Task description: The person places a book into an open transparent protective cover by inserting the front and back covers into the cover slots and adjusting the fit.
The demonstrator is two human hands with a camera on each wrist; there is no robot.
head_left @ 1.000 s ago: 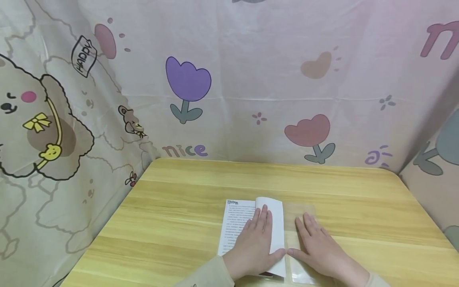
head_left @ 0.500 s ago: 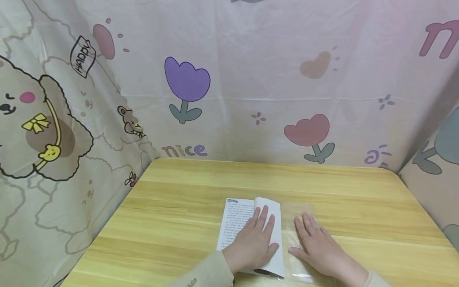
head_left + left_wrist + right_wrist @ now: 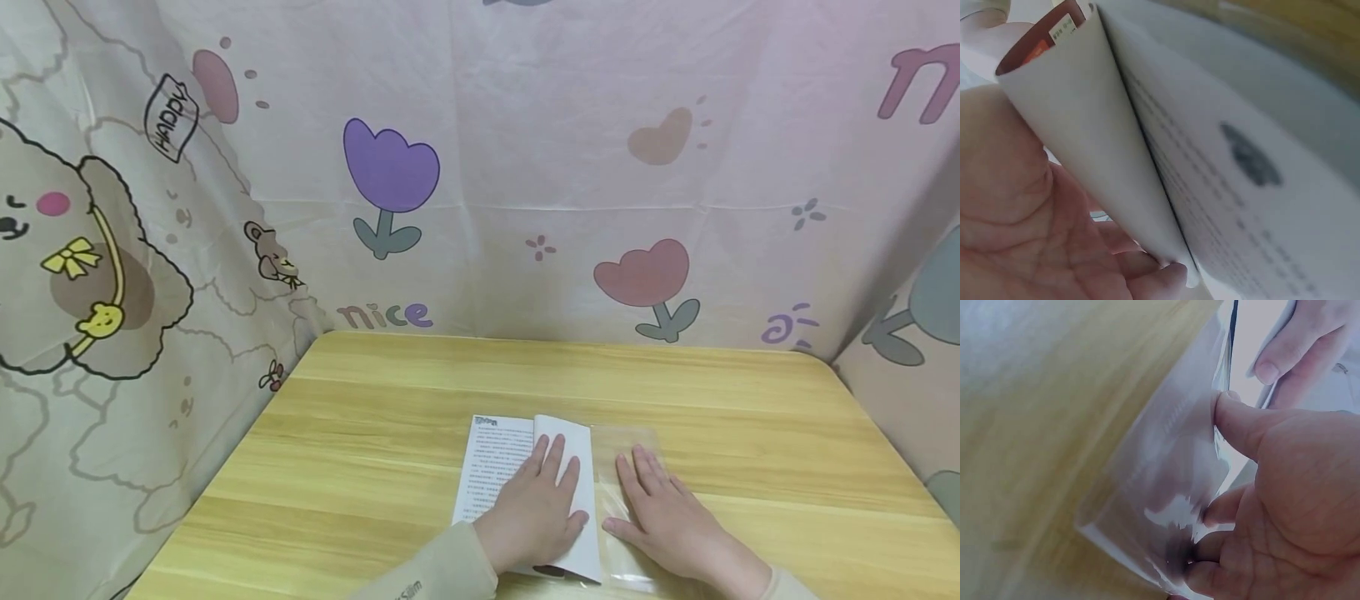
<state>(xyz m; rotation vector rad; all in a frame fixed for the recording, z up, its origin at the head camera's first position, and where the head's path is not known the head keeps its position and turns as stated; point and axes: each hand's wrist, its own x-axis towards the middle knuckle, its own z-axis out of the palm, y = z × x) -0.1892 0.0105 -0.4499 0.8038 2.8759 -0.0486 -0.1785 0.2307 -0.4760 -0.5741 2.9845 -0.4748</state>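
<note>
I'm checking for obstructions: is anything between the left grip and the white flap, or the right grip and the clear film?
Nothing visible: the left grip rests on the flap, the right grip on the film.

Printed cloth [image 3: 517, 100] reads "HAPPY" [image 3: 172, 119] and "nice" [image 3: 386, 315].

White printed page with rows of dark text [image 3: 486, 479]: lines too small to read in head view; dark heading blurred in left wrist view.
Blank white folded-over leaf [image 3: 581, 487]: middle hidden under left hand [image 3: 536, 510].
Clear, glossy plastic cover [image 3: 611, 492]: part hidden under right hand [image 3: 673, 523].
Small white rectangular label [image 3: 1062, 28]: marks illegible.
Pale yellow wood-grain tabletop [image 3: 360, 450]: near edge cut off.
</note>
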